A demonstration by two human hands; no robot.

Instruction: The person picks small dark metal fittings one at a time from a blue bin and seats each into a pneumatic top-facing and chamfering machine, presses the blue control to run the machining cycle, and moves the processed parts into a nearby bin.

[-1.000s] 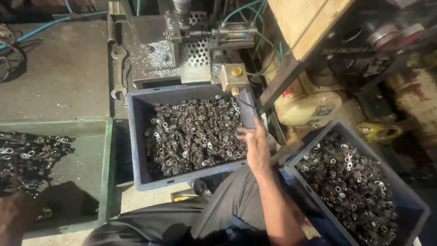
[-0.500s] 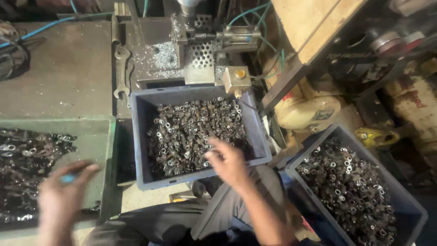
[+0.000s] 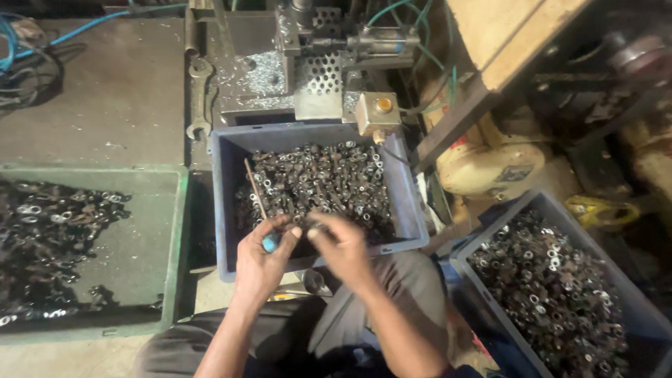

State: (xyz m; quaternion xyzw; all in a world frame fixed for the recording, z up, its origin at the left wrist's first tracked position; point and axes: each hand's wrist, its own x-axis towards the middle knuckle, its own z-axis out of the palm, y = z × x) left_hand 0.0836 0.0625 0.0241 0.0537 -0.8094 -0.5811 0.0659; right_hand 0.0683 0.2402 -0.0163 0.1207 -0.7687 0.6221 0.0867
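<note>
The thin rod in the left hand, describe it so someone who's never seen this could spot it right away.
Find the blue bin of metal rings below the drilling machine. At its near edge the left hand grips a blue handle, and the rod rises from it, slanting up-left over the rings. It is the only long, straight, rusty-brown piece among small round parts.

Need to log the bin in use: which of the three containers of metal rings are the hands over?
The middle blue crate, just below the machine. Both the left hand and right hand are at its near edge; the green tray and right blue crate sit aside.
</note>
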